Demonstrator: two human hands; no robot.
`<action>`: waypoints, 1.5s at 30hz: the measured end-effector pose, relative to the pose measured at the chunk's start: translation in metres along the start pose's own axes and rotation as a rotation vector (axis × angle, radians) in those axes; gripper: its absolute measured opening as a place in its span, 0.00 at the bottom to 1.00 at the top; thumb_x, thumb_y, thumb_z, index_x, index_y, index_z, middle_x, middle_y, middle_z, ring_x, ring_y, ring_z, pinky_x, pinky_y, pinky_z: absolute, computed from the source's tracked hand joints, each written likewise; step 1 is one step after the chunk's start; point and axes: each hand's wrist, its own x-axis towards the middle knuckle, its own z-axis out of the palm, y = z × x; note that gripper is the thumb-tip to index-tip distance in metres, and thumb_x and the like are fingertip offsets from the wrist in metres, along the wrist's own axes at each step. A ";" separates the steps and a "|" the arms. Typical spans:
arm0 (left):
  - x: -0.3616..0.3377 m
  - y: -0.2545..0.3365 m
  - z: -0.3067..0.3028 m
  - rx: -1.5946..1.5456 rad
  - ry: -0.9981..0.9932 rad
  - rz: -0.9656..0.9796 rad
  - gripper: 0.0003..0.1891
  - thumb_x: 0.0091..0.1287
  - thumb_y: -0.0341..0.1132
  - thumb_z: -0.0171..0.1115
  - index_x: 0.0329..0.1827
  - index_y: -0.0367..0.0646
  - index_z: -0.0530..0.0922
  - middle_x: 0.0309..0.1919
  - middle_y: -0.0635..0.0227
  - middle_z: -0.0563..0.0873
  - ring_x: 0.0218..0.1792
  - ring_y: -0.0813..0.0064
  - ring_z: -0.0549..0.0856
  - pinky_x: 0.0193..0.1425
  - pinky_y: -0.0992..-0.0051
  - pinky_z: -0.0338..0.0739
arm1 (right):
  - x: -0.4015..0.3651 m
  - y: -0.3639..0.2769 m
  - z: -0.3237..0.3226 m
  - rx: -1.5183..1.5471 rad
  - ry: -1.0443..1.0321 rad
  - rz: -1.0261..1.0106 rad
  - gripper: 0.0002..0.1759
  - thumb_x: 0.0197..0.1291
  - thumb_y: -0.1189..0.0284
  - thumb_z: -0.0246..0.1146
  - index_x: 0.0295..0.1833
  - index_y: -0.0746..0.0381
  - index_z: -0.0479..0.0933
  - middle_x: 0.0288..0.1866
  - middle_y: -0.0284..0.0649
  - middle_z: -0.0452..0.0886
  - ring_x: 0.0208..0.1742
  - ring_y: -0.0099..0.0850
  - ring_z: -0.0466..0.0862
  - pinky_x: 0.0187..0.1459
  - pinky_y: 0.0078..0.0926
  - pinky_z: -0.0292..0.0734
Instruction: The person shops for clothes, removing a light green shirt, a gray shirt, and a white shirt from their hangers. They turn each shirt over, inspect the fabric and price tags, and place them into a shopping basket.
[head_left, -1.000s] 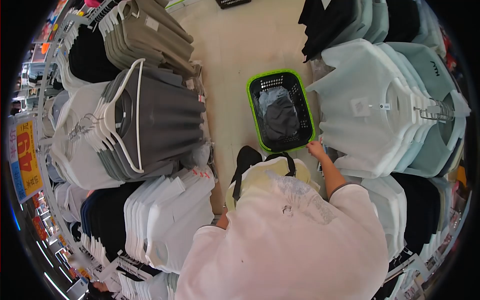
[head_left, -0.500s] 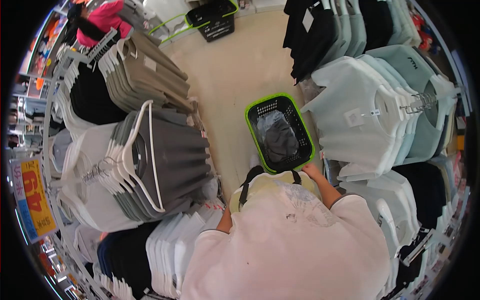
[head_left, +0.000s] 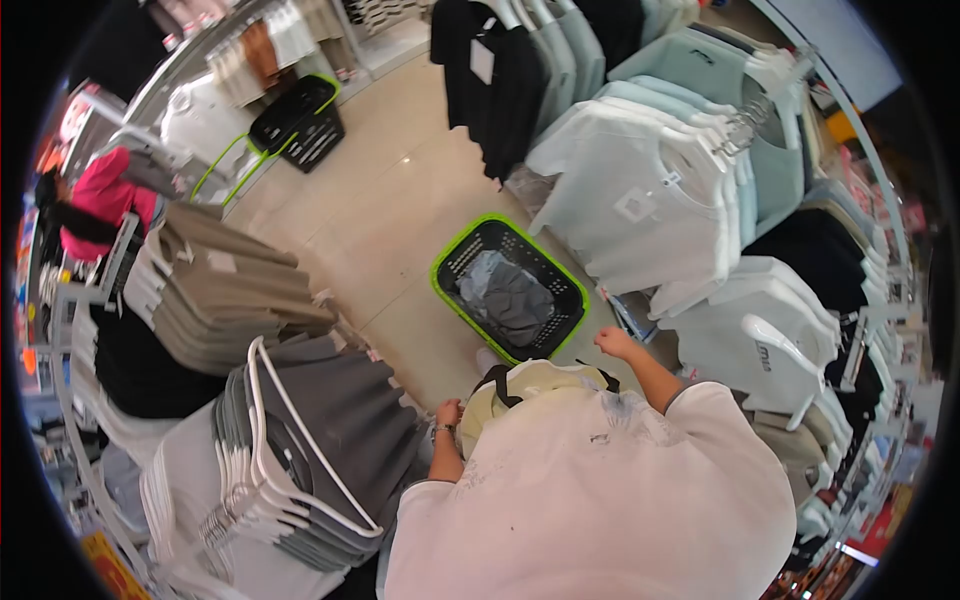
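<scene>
A black shopping basket (head_left: 575, 312) with a bright green rim stands below and ahead of me in the aisle. Inside it lie crumpled dark grey and pale blue-grey cloths (head_left: 515, 303). My right hand (head_left: 615, 343) hangs beside the basket's near right corner, apart from the rim, its fingers loosely curled with nothing visible in them. At my left side, my left hand (head_left: 449, 412) is near a pale yellow bag (head_left: 478, 412) with black straps worn on my front. Its fingers look curled, and I see no object in them.
Hanging grey shirts (head_left: 365, 400) and brown shirts (head_left: 225, 290) line the left. White tops (head_left: 640, 190) and black shirts (head_left: 490, 90) line the right. Another green-handled black basket (head_left: 312, 130) stands farther along the tiled floor (head_left: 385, 175). A person in pink (head_left: 100, 200) is at the far left.
My right hand has come away from the basket's rim. My left hand, hidden before, now shows at my side. The view has turned to the right.
</scene>
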 end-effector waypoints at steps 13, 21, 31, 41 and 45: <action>0.083 0.059 -0.016 0.162 -0.298 0.019 0.15 0.60 0.40 0.51 0.40 0.39 0.80 0.27 0.59 0.83 0.26 0.70 0.82 0.31 0.71 0.75 | -0.109 0.051 0.035 0.412 0.490 0.235 0.13 0.51 0.65 0.56 0.30 0.64 0.78 0.20 0.37 0.78 0.22 0.27 0.76 0.27 0.27 0.71; 0.089 0.044 -0.041 0.225 -0.314 0.082 0.15 0.58 0.38 0.53 0.39 0.36 0.79 0.26 0.58 0.83 0.26 0.69 0.82 0.30 0.72 0.75 | -0.102 0.019 -0.086 0.419 1.294 0.107 0.14 0.57 0.70 0.55 0.47 0.66 0.72 0.41 0.47 0.77 0.41 0.38 0.77 0.44 0.33 0.70; 0.096 0.162 -0.044 0.188 -0.231 -0.172 0.14 0.60 0.40 0.52 0.37 0.39 0.80 0.24 0.62 0.82 0.26 0.73 0.82 0.31 0.74 0.75 | -0.090 -0.062 -0.220 -0.010 1.521 -0.103 0.24 0.57 0.63 0.58 0.57 0.63 0.68 0.50 0.48 0.71 0.52 0.46 0.69 0.55 0.40 0.63; 0.099 0.461 0.108 0.180 -0.620 0.661 0.11 0.64 0.35 0.52 0.40 0.36 0.77 0.23 0.69 0.80 0.24 0.81 0.77 0.29 0.81 0.71 | -0.076 -0.059 -0.204 0.324 1.517 -0.214 0.20 0.58 0.67 0.58 0.56 0.62 0.71 0.46 0.45 0.73 0.48 0.40 0.73 0.50 0.30 0.68; 0.038 0.559 0.176 0.209 -0.729 0.949 0.18 0.65 0.33 0.51 0.57 0.37 0.67 0.27 0.70 0.78 0.28 0.83 0.75 0.34 0.82 0.69 | -0.062 -0.053 -0.203 0.521 1.576 -0.324 0.14 0.59 0.72 0.56 0.50 0.64 0.75 0.42 0.44 0.75 0.44 0.38 0.75 0.48 0.27 0.69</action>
